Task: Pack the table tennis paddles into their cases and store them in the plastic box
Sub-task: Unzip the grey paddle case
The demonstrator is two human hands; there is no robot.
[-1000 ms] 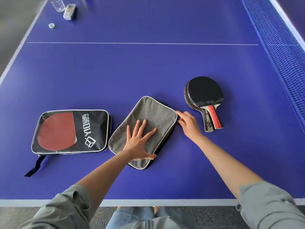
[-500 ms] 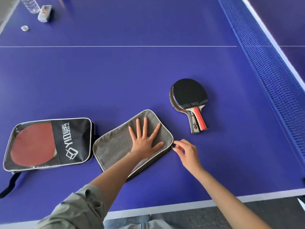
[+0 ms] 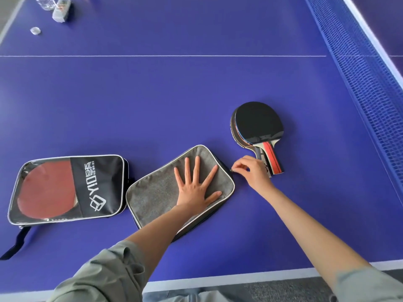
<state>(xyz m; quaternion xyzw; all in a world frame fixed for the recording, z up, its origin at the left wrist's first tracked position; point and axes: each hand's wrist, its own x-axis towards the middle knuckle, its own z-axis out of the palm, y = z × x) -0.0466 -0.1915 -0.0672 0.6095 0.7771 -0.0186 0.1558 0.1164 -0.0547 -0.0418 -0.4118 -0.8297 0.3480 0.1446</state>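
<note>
The blue tabletop (image 3: 196,88) carried a grey case (image 3: 157,192), a black case (image 3: 65,188), stacked paddles (image 3: 259,129), a bottle (image 3: 46,0) and cap (image 3: 35,30).

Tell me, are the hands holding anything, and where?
The right hand pinches the zipper pull at the grey case's far right corner. The left hand only presses flat on top.

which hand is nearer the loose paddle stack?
Right. The right hand sits just beside the paddle stack, by the handles, pinching the gray case zipper; the left hand lies flat on that case.
</note>
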